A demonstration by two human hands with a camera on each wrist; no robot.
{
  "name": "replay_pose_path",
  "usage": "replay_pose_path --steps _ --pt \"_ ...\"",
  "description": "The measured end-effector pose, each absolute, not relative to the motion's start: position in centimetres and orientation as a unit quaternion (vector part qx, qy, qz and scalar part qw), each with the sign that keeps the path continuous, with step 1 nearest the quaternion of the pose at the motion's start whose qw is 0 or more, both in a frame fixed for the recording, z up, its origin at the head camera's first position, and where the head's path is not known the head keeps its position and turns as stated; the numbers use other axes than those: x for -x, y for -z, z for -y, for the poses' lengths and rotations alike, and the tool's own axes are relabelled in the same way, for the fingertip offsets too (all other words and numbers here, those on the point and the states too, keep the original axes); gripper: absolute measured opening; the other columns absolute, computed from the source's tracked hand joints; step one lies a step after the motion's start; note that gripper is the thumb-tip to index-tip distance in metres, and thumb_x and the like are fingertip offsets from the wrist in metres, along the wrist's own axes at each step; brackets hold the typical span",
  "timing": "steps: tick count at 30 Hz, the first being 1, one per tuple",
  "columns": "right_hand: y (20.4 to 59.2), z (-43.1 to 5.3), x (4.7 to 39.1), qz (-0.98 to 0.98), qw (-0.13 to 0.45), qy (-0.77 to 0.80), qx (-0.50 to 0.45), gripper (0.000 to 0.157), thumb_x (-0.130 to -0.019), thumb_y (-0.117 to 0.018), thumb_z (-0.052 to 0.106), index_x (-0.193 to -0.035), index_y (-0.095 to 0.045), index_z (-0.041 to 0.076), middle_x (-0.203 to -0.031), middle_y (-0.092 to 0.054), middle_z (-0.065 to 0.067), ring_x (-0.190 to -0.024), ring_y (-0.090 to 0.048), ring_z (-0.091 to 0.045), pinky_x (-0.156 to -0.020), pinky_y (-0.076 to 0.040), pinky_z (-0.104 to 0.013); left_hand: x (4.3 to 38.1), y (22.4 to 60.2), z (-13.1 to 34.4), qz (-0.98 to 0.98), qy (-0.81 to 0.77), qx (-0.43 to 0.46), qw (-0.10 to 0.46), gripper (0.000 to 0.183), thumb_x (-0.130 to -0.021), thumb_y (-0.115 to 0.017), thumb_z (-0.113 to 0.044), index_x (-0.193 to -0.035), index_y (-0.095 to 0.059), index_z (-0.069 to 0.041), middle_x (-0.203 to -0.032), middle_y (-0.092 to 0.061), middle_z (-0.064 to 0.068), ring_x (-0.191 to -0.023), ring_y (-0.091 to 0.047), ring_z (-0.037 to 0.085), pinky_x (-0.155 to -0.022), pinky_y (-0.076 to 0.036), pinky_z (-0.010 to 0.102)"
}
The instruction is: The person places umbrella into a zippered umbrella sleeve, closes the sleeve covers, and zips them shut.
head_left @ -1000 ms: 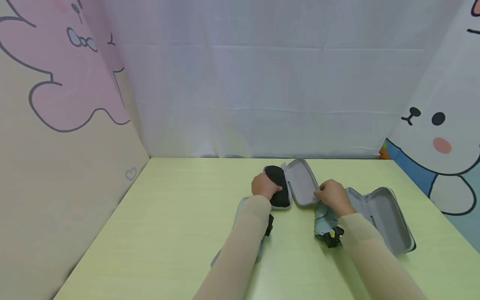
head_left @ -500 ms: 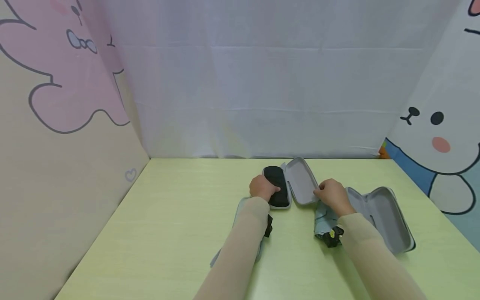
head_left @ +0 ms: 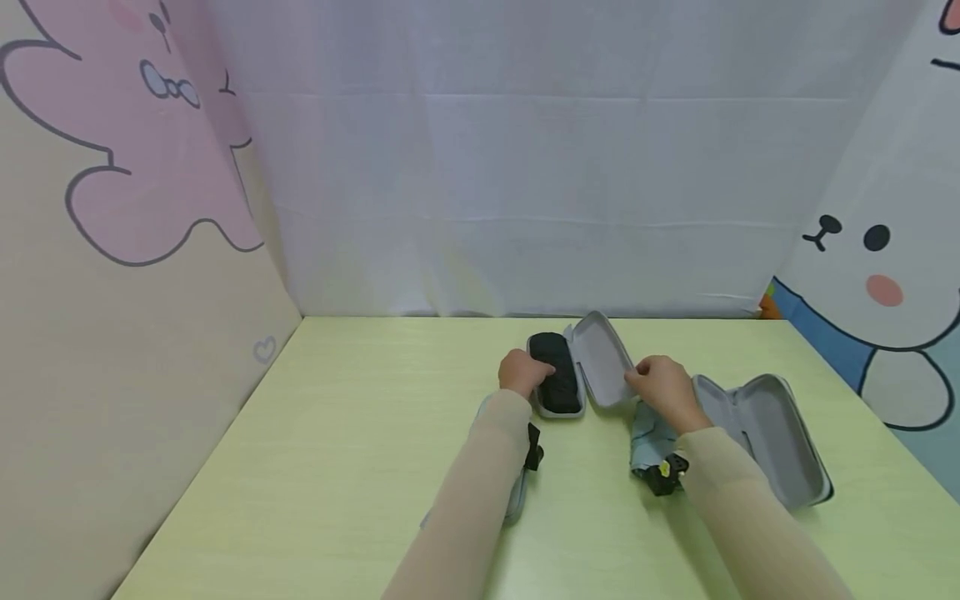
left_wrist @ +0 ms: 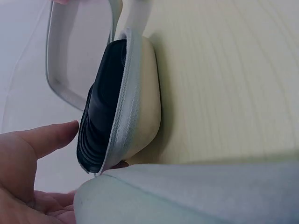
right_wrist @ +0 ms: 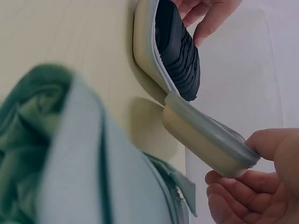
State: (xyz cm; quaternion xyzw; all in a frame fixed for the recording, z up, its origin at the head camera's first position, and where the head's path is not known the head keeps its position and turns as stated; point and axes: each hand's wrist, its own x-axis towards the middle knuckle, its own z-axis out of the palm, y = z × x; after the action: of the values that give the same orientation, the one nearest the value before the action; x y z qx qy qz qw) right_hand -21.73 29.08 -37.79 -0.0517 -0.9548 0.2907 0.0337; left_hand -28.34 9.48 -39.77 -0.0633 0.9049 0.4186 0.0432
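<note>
A small hard-shell zip case (left_wrist: 145, 98) lies open near the table's far edge. In its base sits a black folded bundle with pleated layers (head_left: 557, 383), which looks like a compact umbrella. My left hand (head_left: 520, 372) grips the base at its left side; the thumb comes close over the pleats, and a fingertip shows behind the case in the left wrist view. With thumb and fingers, my right hand (head_left: 663, 387) pinches the corner of the grey-lined lid (head_left: 602, 362), which stands tilted up on the base's right.
Near the right wrist lies a light blue fabric bundle (head_left: 651, 433); green folds show at its end (right_wrist: 32, 126). Right of it stands a larger open grey-lined case (head_left: 780, 433). Another pale blue case (head_left: 516, 504) is mostly hidden under the left forearm. A white curtain (head_left: 487, 192) hangs behind the table (head_left: 337, 433).
The lid has risen slightly and tilted a little toward the base with my right hand. My left thumb has drawn back leftward, leaving more of the black bundle visible.
</note>
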Motion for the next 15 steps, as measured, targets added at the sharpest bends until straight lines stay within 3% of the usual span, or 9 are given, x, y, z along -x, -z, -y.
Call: replay_pose_path --steps 4,8,15 --pt "37.59 -28.79 21.62 0.951 0.043 -0.302 0.053 0.03 -0.092 -0.051 0.017 -0.1 -0.061 -0.01 -0.087 -0.062 -0.02 -0.073 -0.058 -0.028 -0.061 -0.047 -0.04 28.25 39.44 -9.0 -0.895 -0.438 0.064 0.059 0.041 -0.081 -0.071 -0.025 -0.107 -0.062 0.006 -0.095 -0.063 0.016 -0.081 -0.06 0.027 -0.067 -0.05 0.033" --pt "37.54 -28.58 21.61 0.947 0.053 -0.314 0.052 0.033 -0.094 -0.049 0.019 -0.104 -0.06 -0.01 -0.09 -0.063 -0.021 -0.074 -0.058 -0.027 -0.061 -0.046 -0.039 28.32 39.3 -8.75 -0.885 -0.456 0.066 0.068 0.039 -0.09 -0.057 -0.029 -0.106 -0.062 0.006 -0.093 -0.063 0.016 -0.078 -0.059 0.027 -0.069 -0.048 0.033" --pt "37.71 -28.36 21.79 0.941 0.073 -0.328 0.042 0.037 -0.096 -0.049 0.025 -0.106 -0.062 -0.008 -0.09 -0.064 -0.019 -0.07 -0.056 -0.024 -0.056 -0.043 -0.035 28.78 39.31 -8.71 -0.881 -0.458 0.078 0.089 0.049 -0.098 -0.039 -0.036 -0.116 -0.059 0.005 -0.111 -0.06 0.019 -0.094 -0.057 0.029 -0.083 -0.045 0.034"
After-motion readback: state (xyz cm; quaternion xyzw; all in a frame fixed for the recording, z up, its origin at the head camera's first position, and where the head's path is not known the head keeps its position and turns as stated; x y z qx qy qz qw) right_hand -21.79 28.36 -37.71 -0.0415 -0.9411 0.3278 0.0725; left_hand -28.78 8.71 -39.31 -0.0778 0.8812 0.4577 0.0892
